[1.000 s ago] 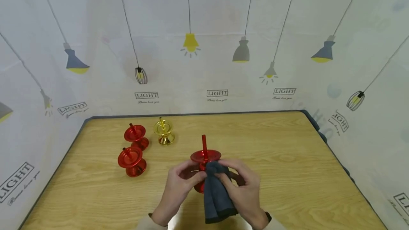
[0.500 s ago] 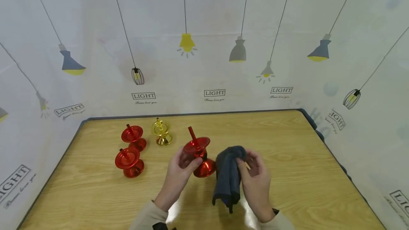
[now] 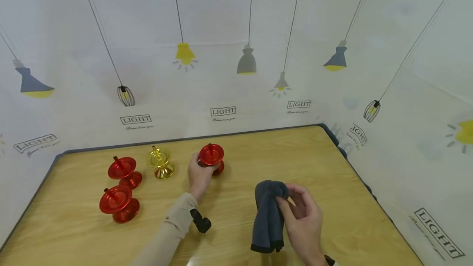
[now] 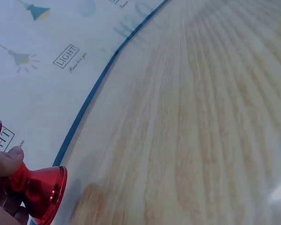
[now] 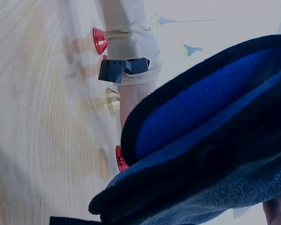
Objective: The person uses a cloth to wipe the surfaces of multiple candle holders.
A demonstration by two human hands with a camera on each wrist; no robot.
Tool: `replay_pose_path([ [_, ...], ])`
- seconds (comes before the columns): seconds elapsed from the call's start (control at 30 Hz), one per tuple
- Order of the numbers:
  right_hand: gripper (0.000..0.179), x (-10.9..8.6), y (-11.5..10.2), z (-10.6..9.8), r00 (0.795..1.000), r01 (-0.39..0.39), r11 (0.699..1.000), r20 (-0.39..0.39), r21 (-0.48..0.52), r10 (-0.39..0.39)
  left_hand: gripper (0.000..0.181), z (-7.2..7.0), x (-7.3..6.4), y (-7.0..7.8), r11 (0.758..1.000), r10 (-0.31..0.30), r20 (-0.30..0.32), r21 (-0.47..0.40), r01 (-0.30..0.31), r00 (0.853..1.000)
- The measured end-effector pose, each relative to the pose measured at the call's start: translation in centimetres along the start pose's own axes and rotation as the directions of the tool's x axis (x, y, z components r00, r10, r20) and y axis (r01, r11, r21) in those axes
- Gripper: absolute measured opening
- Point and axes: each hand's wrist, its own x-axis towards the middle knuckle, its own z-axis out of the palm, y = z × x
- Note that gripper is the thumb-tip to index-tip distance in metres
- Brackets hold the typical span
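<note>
My left hand [image 3: 199, 175] reaches toward the back of the table and grips a red shiny candle holder [image 3: 211, 155] by its stem, below the dish. The left wrist view shows its flared base [image 4: 44, 192] close to the tabletop; whether it touches is hard to tell. Nearer the front, my right hand [image 3: 304, 221] pinches a folded dark blue-grey cloth [image 3: 267, 216] by its top, and the cloth hangs down. In the right wrist view this cloth, with a bright blue inside [image 5: 192, 108], covers most of the hand.
To the left stand two more red candle holders, a rear one [image 3: 122, 168] and a front one [image 3: 115, 200]. A gold candle holder [image 3: 159, 159] stands between them and my left hand. The wooden table [image 3: 351, 216] meets a printed wall sheet [image 3: 207, 85] at its back.
My left hand has carried the red candle holder away from the cloth to the back of the table. The right hand still holds the cloth at the front. The head view has turned right.
</note>
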Motion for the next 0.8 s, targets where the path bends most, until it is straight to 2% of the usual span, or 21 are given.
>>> replay_pose_path([
  [0.13,0.028,0.0,0.0,-0.2,1.0,-0.012,0.999,0.001,0.03,0.012,0.055,0.3,0.7,-0.2,1.0,-0.008,0.001,0.011,0.008,1.0],
  [0.3,0.028,-0.3,0.1,-0.1,1.0,-0.012,0.998,0.012,0.06,0.011,0.058,0.5,0.5,-0.8,0.999,-0.023,0.011,0.023,0.023,1.0],
  [0.47,0.029,-1.0,0.4,1.2,0.998,0.046,0.991,0.037,0.124,-0.051,0.071,-0.9,0.0,-1.5,1.0,-0.007,0.011,0.01,0.006,1.0],
  [0.53,0.03,-1.1,0.4,1.6,0.997,0.054,0.99,0.051,0.133,-0.062,0.073,-1.5,-0.3,-1.6,1.0,0.002,-0.02,-0.025,-0.003,1.0],
  [0.6,0.03,-1.0,0.3,1.9,0.995,0.062,0.989,0.066,0.132,-0.071,0.067,-2.2,-0.8,-1.4,0.998,0.008,-0.112,-0.065,-0.015,0.994],
  [0.63,0.03,-0.9,0.3,2.0,0.994,0.075,0.988,0.073,0.135,-0.085,0.062,-2.7,-1.0,-1.4,0.996,0.01,-0.178,-0.082,-0.025,0.984],
  [0.67,0.029,-0.8,0.3,2.1,0.993,0.079,0.988,0.078,0.132,-0.09,0.058,-3.2,-1.2,-1.4,0.996,0.012,-0.254,-0.085,-0.035,0.967],
  [0.73,0.029,-0.8,0.2,2.4,0.992,0.082,0.989,0.086,0.127,-0.093,0.054,-4.3,-1.1,-1.6,0.996,0.004,-0.406,-0.084,-0.042,0.914],
  [0.8,0.029,-0.9,0.3,2.6,0.989,0.093,0.984,0.099,0.154,-0.109,0.058,-5.5,-0.6,-2.0,0.995,-0.026,-0.509,-0.098,-0.027,0.86],
])
